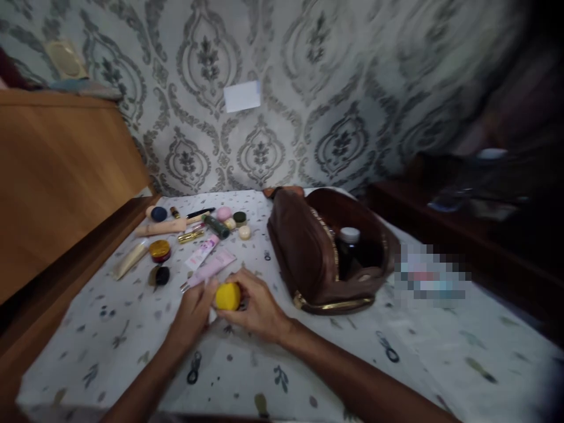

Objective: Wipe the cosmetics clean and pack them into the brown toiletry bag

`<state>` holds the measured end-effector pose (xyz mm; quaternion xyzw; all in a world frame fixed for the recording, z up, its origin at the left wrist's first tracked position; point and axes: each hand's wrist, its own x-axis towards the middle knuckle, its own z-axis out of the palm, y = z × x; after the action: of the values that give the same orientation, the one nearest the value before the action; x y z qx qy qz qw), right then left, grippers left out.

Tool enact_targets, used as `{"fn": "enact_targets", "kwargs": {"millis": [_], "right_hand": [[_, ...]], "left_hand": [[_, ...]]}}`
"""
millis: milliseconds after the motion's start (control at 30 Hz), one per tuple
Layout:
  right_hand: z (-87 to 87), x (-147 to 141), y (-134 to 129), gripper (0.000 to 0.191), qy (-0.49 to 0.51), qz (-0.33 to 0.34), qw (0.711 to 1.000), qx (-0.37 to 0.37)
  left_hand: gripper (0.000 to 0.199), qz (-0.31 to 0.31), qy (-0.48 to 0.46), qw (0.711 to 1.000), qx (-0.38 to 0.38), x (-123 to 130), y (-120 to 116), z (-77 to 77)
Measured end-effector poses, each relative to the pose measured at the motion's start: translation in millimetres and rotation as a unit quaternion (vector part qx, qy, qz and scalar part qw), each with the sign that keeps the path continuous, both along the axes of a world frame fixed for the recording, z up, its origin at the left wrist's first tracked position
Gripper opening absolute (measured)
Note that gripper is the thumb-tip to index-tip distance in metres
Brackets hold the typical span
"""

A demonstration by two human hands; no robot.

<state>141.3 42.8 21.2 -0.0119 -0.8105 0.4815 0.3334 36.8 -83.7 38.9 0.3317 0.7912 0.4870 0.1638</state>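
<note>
Between my two hands, low over the cloth, is a small rounded yellow item [228, 296], perhaps a lidded jar; its exact kind is unclear. My right hand [259, 308] curls its fingers and thumb around the right side. On the other side, my left hand [194, 311] is closed against it, with a bit of something white showing beneath. Just beyond my fingers lie a pink squeeze tube [214, 265] and a smaller white and pink tube [202, 251]. To the right stands a brown leather bag [291, 241], unzipped, with a white-capped bottle [350, 236] inside.
Farther left are an amber jar [159, 251], a black-lidded jar [161, 275], a cream tube [130, 258], a gold lipstick-like tube [191, 236], a dark green bottle [215, 225] and a pink sponge [224, 214]. Wooden furniture [66, 194] borders the patterned tablecloth [238, 376].
</note>
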Motion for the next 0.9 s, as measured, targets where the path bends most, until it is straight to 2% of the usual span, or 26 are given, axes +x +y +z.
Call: {"fn": "enact_targets", "kwargs": {"millis": [67,133,167,233,300,400,467,500,567,633,733,800,900], "right_hand": [[0.7,-2.4,-0.3,0.035,-0.018,0.039,0.993,-0.11],[1.4,-5.2,-0.8,0.045,-0.037,0.08,0.972,-0.217],[2.7,-5.8,-1.3,0.051,-0.045,0.092,0.961,-0.258],[9.2,-2.9,-2.7,0.061,-0.05,0.103,0.943,-0.312],[23.2,8.3,-2.9,0.064,-0.035,0.112,0.939,-0.322],[59.1,42.9,4.9,0.056,0.019,0.099,0.963,-0.248],[88.9,73.0,17.9,0.05,0.062,0.042,0.983,-0.167],[103.8,88.0,26.4,0.048,0.078,0.004,0.987,-0.141],[130.3,114.6,45.5,0.045,0.094,-0.084,0.988,-0.086],[149.2,134.8,64.9,0.045,0.079,-0.162,0.983,-0.038],[162.2,153.4,88.9,0.043,0.021,-0.199,0.979,0.039],[164.2,159.7,99.9,0.037,-0.038,-0.212,0.97,0.116],[165.4,161.6,110.6,0.029,-0.143,-0.211,0.935,0.248]], "left_hand": [[0.052,0.029,-0.075,0.997,-0.007,-1.3,0.2,-3.7],[0.051,0.072,-0.167,0.983,-0.012,-3.3,1.2,-10.0],[0.05,0.073,-0.199,0.977,-0.01,-4.1,1.7,-13.6],[0.05,0.052,-0.223,0.973,0.0,-3.7,2.4,-19.2],[0.05,0.012,-0.21,0.978,0.014,1.1,2.7,-19.6],[0.047,-0.057,-0.116,0.991,0.02,21.8,6.7,-4.1],[0.041,-0.122,-0.005,0.992,0.002,44.6,16.6,16.5],[0.042,-0.184,0.04,0.982,-0.009,57.4,24.4,28.1],[0.051,-0.328,0.116,0.937,-0.03,82.5,44.3,49.8],[0.063,-0.395,0.188,0.897,-0.057,102.9,66.3,63.8],[0.067,-0.417,0.268,0.862,-0.108,119.2,92.5,64.9],[0.062,-0.42,0.302,0.847,-0.124,120.9,101.4,55.6],[0.056,-0.431,0.335,0.832,-0.1,115.3,104.5,36.5]]}}
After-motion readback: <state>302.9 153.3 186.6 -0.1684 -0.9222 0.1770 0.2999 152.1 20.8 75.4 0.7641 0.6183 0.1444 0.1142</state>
